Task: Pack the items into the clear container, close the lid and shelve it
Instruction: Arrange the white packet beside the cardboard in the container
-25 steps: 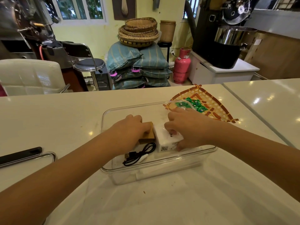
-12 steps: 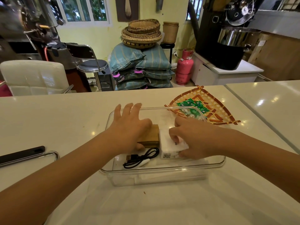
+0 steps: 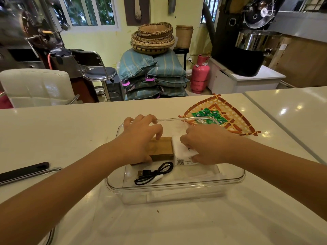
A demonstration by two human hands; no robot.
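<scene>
At nine o'clock on the counter lies the lid, a dark strip along its edge, set aside so the container stays open for packing. The container sits at the centre, its long side toward the person, within easy reach of both arms.

Inside, at its nine o'clock half, the left hand covers the wooden block, thumb at the near edge and fingers curled loosely over the far side, apparently pressing it flat against the floor; whether it truly grips the block is hard to tell, since the palm hides most of it. At six o'clock, near the front wall, a coiled black cable lies loose, tucked into the space the boxes leave.

Just right of the block and touching it, the white box is pinched by the right hand, thumb at the front and fingers over the top, likely nudging it snug against the block to save room.

At one o'clock, behind the container, a woven tray holds green packets, probably yet to be packed.
</scene>
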